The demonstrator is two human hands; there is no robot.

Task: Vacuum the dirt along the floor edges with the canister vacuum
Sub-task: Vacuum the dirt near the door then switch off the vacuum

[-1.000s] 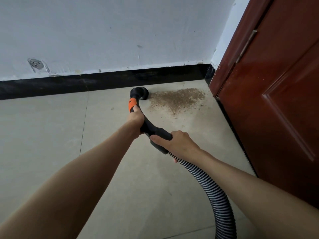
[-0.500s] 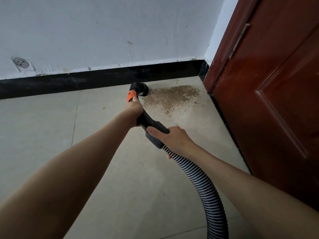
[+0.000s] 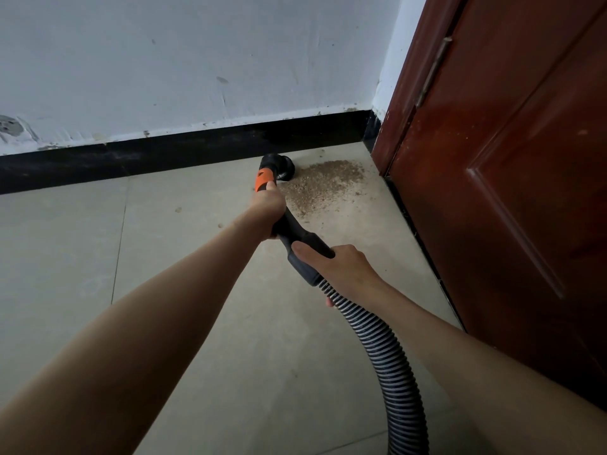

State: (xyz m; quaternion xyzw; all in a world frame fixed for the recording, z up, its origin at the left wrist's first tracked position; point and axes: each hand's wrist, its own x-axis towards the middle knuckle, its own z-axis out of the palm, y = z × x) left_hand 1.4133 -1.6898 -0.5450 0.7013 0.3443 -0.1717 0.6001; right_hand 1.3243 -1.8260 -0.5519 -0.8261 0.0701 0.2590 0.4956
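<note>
Two hands hold the vacuum wand: your left hand (image 3: 268,206) grips it below the orange collar (image 3: 263,179), your right hand (image 3: 341,269) wraps the cuff. The nozzle (image 3: 278,164) touches the dirt (image 3: 320,185), at one o'clock by the baseboard (image 3: 164,156).

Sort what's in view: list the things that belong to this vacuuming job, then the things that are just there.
Part of the job:
nozzle
hose
dirt pile
left hand gripping the tube
right hand gripping the handle
skirting board

Just there:
door
door hinge
wall
</note>
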